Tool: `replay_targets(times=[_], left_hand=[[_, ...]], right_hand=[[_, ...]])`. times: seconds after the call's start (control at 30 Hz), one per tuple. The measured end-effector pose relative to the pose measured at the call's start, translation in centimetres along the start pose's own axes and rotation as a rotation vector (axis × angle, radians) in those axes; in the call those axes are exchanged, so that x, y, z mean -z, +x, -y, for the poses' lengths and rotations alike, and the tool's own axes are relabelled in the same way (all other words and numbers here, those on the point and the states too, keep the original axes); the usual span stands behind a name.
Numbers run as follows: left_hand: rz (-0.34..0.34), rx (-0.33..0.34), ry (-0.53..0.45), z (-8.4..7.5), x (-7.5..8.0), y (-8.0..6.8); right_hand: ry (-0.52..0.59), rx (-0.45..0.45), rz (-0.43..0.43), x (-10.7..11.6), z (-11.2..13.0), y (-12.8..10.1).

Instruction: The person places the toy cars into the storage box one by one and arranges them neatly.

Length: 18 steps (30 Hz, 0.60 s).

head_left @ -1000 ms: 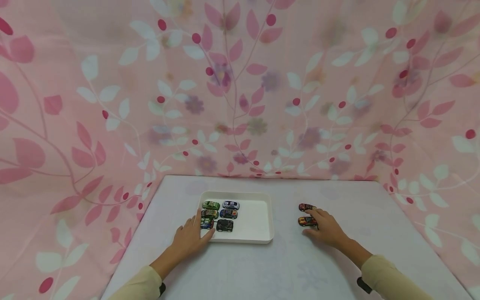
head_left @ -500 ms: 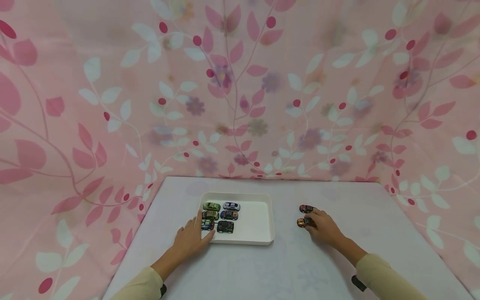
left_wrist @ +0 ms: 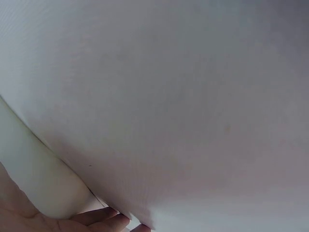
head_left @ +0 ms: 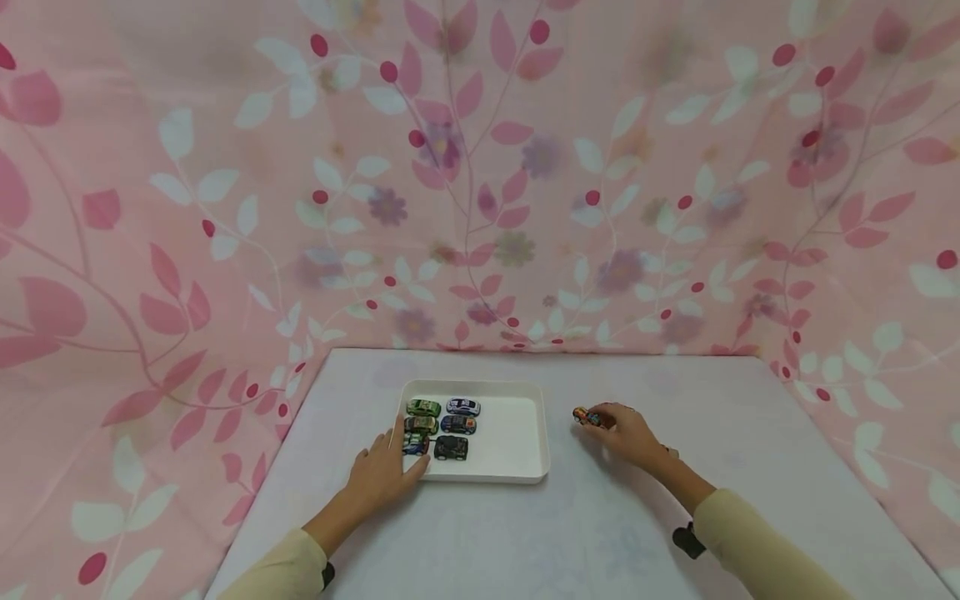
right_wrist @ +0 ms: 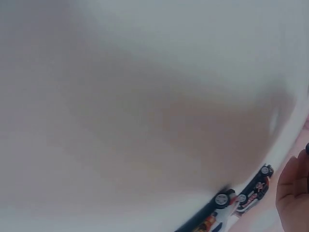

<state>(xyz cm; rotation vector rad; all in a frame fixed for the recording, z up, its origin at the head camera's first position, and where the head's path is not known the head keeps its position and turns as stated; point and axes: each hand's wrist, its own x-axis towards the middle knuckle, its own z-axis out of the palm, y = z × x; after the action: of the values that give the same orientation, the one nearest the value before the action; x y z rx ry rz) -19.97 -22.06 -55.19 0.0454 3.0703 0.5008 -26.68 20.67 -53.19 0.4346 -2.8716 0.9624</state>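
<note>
- The right grip [head_left: 626, 432] has its fingers curled round a small orange toy car [head_left: 587, 416], which sticks out past the fingertips just above the tabletop [head_left: 600, 533]; the right wrist view shows two cars' undersides by the hand, so it may hold a second one, though I cannot tell for sure.
- The left grip [head_left: 386, 471] lies with relaxed, straight fingers on the near left corner of the white tray [head_left: 517, 433], holding nothing and seemingly steadying it.
- The tabletop is white, backed by a pink leaf-patterned curtain [head_left: 225, 167].
- The tray sits left of centre; its right half is bare.
- Six toy cars [head_left: 442, 427] stand in two neat columns in the tray's left half.
- Step in hand, as I judge it: carrying the orange toy car from the right side towards the tray, with the car now between its pick-up spot and the tray's right rim.
- The next move calls for lifting over the rim and setting the car wheels-down beside the parked rows without knocking them.
</note>
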Motion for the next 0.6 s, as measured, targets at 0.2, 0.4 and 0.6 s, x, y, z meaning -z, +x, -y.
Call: replay_targets(times=[0.2, 0.4, 0.6], left_hand=[[-0.006, -0.002, -0.005, 0.0, 0.1, 0.1], [-0.005, 0.001, -0.001, 0.1, 0.0, 0.1], [-0.004, -0.005, 0.006, 0.1, 0.0, 0.1]], right_hand=[[0.004, -0.019, 0.041, 0.2, 0.4, 0.6], [0.029, 0.024, 0.044, -0.1, 0.7, 0.7], [-0.008, 0.049, -0.003, -0.1, 2.6, 1.4]])
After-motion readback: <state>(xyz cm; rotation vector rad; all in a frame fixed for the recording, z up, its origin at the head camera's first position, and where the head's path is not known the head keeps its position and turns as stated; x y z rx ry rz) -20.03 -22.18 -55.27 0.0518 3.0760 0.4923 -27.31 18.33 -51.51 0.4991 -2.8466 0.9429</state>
